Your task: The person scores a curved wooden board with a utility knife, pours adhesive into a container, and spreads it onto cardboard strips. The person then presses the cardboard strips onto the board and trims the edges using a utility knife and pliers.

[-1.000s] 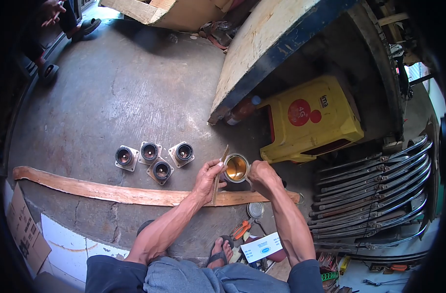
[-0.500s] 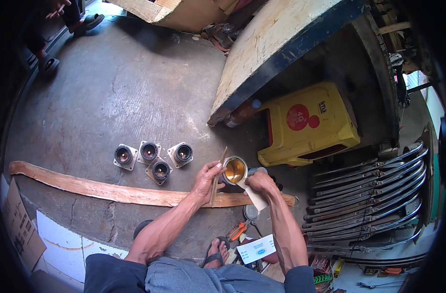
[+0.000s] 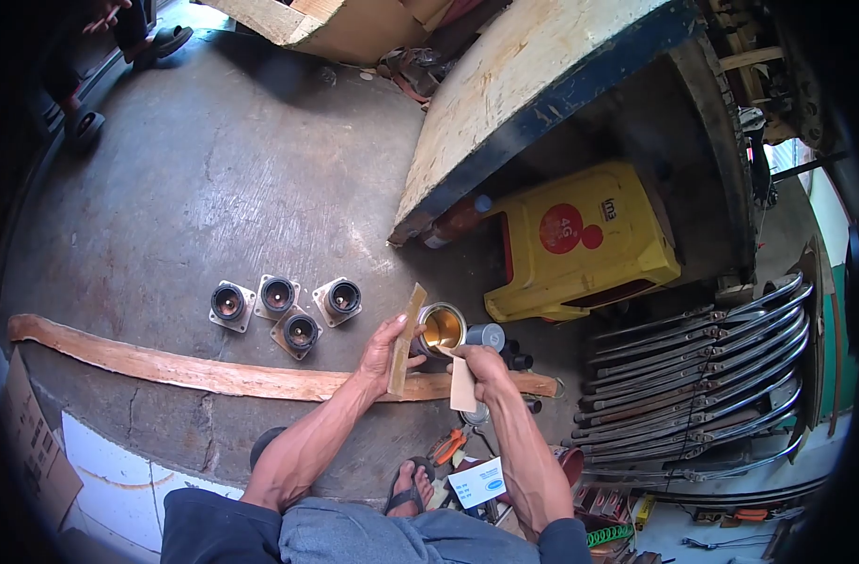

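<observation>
My left hand (image 3: 381,350) is closed around a flat, tan strip (image 3: 408,329), which stands nearly upright beside an open tin can (image 3: 461,331). Amber liquid shows inside the can. Whether my left fingertips touch the can's side, I cannot tell. My right hand (image 3: 484,365) pinches a small, pale tan card (image 3: 462,385) just below the can's near rim. A grey-lidded container (image 3: 487,336) stands right of the can. Several black cylindrical parts with square flanges, one of them the front part (image 3: 300,332), stand on the floor to the left.
A long wooden strip (image 3: 185,368) crosses the floor under my forearms. Ahead right are a yellow plastic stool (image 3: 580,235) and a blue-edged table (image 3: 533,103). Curved metal bars (image 3: 693,376) are stacked at right. Orange-handled pliers (image 3: 448,446) lie near my foot. Another person's feet (image 3: 86,127) show far left.
The card in my right hand has moved left and down and now hangs more upright. The strip in my left hand has turned its broad face toward me. The view has shifted slightly.
</observation>
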Tool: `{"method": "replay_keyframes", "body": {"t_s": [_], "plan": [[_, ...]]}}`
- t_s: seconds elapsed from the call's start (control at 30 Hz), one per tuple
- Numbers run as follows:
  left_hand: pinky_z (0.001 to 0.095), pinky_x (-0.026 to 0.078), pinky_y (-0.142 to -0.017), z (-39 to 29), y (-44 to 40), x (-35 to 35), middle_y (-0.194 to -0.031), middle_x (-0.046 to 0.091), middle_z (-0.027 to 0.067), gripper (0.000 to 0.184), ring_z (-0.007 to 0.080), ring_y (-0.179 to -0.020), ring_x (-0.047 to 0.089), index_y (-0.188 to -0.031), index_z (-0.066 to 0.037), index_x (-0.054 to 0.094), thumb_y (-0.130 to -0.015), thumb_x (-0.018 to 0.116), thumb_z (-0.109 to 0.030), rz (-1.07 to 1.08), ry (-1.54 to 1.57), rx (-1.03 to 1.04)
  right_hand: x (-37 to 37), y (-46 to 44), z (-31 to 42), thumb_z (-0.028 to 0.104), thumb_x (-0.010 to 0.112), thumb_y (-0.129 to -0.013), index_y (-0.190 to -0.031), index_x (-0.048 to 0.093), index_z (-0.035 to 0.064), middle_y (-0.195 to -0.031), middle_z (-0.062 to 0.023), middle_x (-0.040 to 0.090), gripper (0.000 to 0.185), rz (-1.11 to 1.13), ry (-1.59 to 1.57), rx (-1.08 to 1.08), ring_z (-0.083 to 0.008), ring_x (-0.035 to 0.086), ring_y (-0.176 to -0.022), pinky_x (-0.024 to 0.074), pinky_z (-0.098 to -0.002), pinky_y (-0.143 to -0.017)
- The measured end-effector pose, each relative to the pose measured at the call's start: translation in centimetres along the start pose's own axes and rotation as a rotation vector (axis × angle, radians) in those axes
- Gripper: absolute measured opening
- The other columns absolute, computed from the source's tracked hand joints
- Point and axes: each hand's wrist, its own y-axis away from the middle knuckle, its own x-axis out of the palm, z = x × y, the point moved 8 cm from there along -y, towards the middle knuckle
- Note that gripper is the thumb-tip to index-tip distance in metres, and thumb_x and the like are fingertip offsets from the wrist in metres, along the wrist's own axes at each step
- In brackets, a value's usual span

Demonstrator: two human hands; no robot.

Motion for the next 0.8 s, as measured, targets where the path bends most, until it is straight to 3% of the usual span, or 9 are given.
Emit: {"method": "replay_keyframes", "body": {"t_s": [0.07, 0.13, 0.2, 0.27, 0.37, 0.47, 0.53, 0.67, 0.8], "plan": [[0.062, 0.042, -0.108, -0.1, 0.0, -0.2, -0.13, 0.061, 0.0027, 0.043, 0.0178, -0.131, 0.055, -0.133, -0.018, 0.056, -0.099, 0.068, -0.041, 0.004, 0.018, -0.01, 0.0, 0.3, -0.6, 0.012, 0.062, -0.095, -0.105, 0.067, -0.0094, -0.079, -0.0162, 0.07, 0.024, 0.008, -0.079, -0.01, -0.0217, 0.068, -0.06, 0.0547, -0.0352, -0.05], [0.0485, 0.052, -0.1, -0.1, -0.4, -0.3, -0.124, 0.064, 0.0052, 0.043, 0.0181, -0.119, 0.061, -0.131, -0.014, 0.06, -0.099, 0.068, -0.04, 0.104, 0.159, -0.009, -0.1, 1.0, -0.4, 0.012, 0.064, -0.096, -0.104, 0.07, -0.004, -0.074, -0.0079, 0.066, 0.018, 0.014, -0.234, -0.017, -0.0146, 0.063, -0.056, 0.0525, -0.0275, -0.048], [0.0419, 0.055, -0.092, -0.9, -0.4, -1.2, -0.12, 0.066, 0.0065, 0.045, 0.018, -0.111, 0.063, -0.131, -0.011, 0.06, -0.099, 0.068, -0.041, 0.125, 0.158, 0.023, -0.4, 2.7, 0.8, 0.012, 0.064, -0.096, -0.126, 0.066, -0.0011, -0.088, -0.0075, 0.069, 0.032, 0.109, -0.31, -0.164, -0.015, 0.064, -0.057, 0.054, -0.028, -0.049], [0.0353, 0.057, -0.085, -1.6, -0.1, -1.6, -0.116, 0.067, 0.0079, 0.048, 0.018, -0.104, 0.065, -0.131, -0.008, 0.061, -0.099, 0.068, -0.042, 0.149, 0.15, 0.049, 0.2, 6.5, 4.0, 0.009, 0.064, -0.096, -0.137, 0.057, -0.0003, -0.103, -0.008, 0.07, 0.042, 0.18, -0.199, -0.393, -0.0148, 0.069, -0.077, 0.0587, -0.0278, -0.066], [0.0324, 0.058, -0.075, -2.0, 0.7, 0.3, -0.114, 0.068, 0.0089, 0.05, 0.0184, -0.092, 0.066, -0.133, -0.005, 0.059, -0.101, 0.066, -0.043, 0.282, 0.25, 0.012, 1.0, 8.0, 5.0, 0.006, 0.066, -0.096, -0.141, 0.051, 0.0029, -0.12, -0.0099, 0.067, 0.048, 0.284, -0.031, -0.699, -0.0146, 0.063, -0.111, 0.0484, -0.031, -0.101], [0.0294, 0.058, -0.068, -3.0, 2.5, 3.4, -0.102, 0.069, 0.0079, 0.05, 0.0143, -0.083, 0.067, -0.127, -0.005, 0.061, -0.102, 0.061, -0.049, 0.252, 0.253, 0.064, 2.7, 10.3, 5.7, 0.01, 0.069, -0.096, -0.14, 0.055, 0.004, -0.126, -0.0095, 0.067, 0.047, 0.261, 0.326, -0.84, -0.0172, 0.063, -0.117, 0.049, -0.0324, -0.102], [0.0241, 0.057, -0.061, -2.4, 2.8, 4.1, -0.095, 0.07, 0.0071, 0.055, 0.0129, -0.076, 0.068, -0.127, -0.006, 0.062, -0.102, 0.056, -0.055, 0.255, 0.228, 0.003, 3.6, 11.8, 6.2, 0.01, 0.07, -0.095, -0.137, 0.06, 0.0014, -0.123, -0.0093, 0.069, 0.044, 0.246, 0.314, -0.867, -0.0185, 0.065, -0.115, 0.0507, -0.0328, -0.1], [0.0257, 0.058, -0.061, -1.8, 2.4, 3.5, -0.105, 0.072, 0.0097, 0.056, 0.017, -0.086, 0.071, -0.126, -0.006, 0.063, -0.102, 0.055, -0.056, 0.358, 0.158, -0.015, 2.8, 13.3, 8.0, 0.009, 0.074, -0.092, -0.129, 0.067, -0.0007, -0.111, -0.0123, 0.072, 0.039, 0.031, 0.416, -1.142, -0.0185, 0.07, -0.1, 0.0547, -0.0317, -0.089], [0.0232, 0.053, -0.046, -1.6, 3.7, 4.8, -0.089, 0.072, 0.0076, 0.054, 0.0172, -0.065, 0.07, -0.121, -0.008, 0.066, -0.104, 0.052, -0.058, 0.267, 0.036, -0.032, 2.8, 13.7, 8.0, 0.004, 0.071, -0.092, -0.123, 0.069, -0.0014, -0.101, -0.0129, 0.069, 0.032, -0.013, 0.518, -1.227, -0.0213, 0.069, -0.091, 0.0546, -0.033, -0.082]]}}
